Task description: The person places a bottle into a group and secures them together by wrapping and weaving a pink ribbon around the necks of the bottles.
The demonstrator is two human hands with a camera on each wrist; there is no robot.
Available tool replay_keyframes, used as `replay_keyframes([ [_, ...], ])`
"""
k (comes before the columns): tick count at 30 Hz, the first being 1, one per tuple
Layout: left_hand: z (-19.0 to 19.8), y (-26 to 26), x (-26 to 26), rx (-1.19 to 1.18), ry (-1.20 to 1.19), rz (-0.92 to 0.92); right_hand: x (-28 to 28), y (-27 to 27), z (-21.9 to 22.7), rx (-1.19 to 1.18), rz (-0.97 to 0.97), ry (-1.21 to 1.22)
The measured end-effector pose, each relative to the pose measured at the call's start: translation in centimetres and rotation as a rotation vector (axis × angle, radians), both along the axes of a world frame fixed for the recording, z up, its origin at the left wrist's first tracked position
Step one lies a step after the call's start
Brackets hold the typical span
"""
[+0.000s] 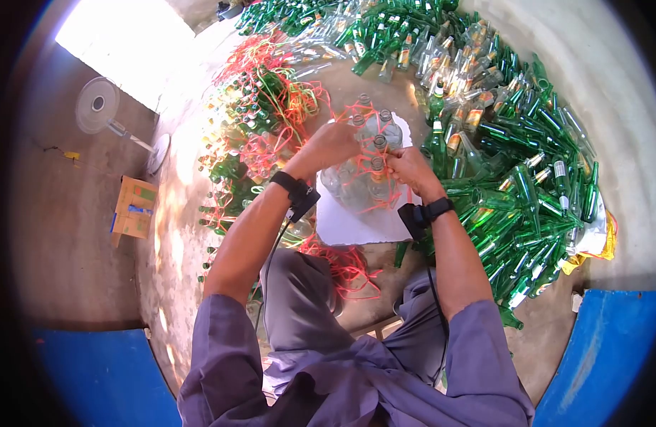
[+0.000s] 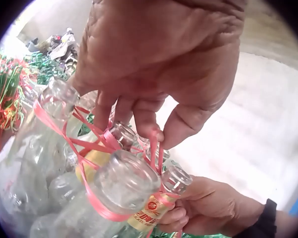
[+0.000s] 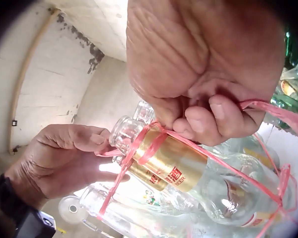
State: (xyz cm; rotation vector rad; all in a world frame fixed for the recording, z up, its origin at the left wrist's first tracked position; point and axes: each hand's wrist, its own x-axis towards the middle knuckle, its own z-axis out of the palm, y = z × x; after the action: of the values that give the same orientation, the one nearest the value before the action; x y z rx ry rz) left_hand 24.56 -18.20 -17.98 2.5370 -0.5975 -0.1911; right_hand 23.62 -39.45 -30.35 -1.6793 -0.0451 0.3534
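Observation:
Several clear glass bottles [image 2: 27,158] stand bunched together on a white board [image 1: 363,231], pink plastic strap [image 2: 89,146] looped round their necks. My left hand [image 1: 331,148] is over the bottle tops at the bunch's left side. In the left wrist view its thumb and forefinger pinch a doubled piece of the strap above the necks. Close on the right side, my right hand [image 1: 411,173] has its fingers curled round another length of strap, beside a bottle with a gold label [image 3: 176,161]. The strap runs taut across that bottle's neck in the right wrist view.
Green and clear bottles [image 1: 527,185] lie heaped along the right and far side. Strapped bundles of green bottles [image 1: 253,107] stand at the left, near loose pink strap [image 1: 349,267]. A fan [image 1: 98,104] and a cardboard box [image 1: 134,206] are farther left.

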Motion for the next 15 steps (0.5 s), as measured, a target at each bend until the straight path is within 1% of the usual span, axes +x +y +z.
replay_keyframes([
  [1,-0.3,0.3,0.3,0.013,-0.080,-0.016,0.0,-0.1,0.0,-0.007,0.000,-0.013],
  [2,-0.7,0.6,0.6,0.014,-0.079,-0.014,0.0,0.0,0.0,-0.014,0.001,-0.025],
  [4,-0.8,0.8,0.9,0.123,-0.023,0.088,0.0,0.2,-0.2,0.000,-0.001,-0.043],
  [6,-1.3,1.1,1.0,0.135,-0.048,0.121,0.1,0.4,-0.2,0.014,-0.004,-0.062],
  [7,-1.7,1.2,1.0,0.145,-0.073,0.153,0.2,0.5,-0.2,-0.022,-0.013,-0.074],
  [8,-2.1,1.4,1.1,0.145,-0.074,0.155,0.2,0.6,-0.2,-0.058,-0.020,-0.088],
  [10,-2.9,1.8,1.1,0.032,-0.178,0.155,0.0,0.7,0.3,-0.038,-0.026,-0.097],
  [14,-4.1,1.9,1.8,0.039,-0.219,0.150,-0.3,0.7,0.8,-0.001,-0.021,-0.118],
  [15,-4.3,1.7,1.8,0.044,-0.268,0.143,-0.4,0.7,0.8,-0.002,-0.020,-0.119],
])
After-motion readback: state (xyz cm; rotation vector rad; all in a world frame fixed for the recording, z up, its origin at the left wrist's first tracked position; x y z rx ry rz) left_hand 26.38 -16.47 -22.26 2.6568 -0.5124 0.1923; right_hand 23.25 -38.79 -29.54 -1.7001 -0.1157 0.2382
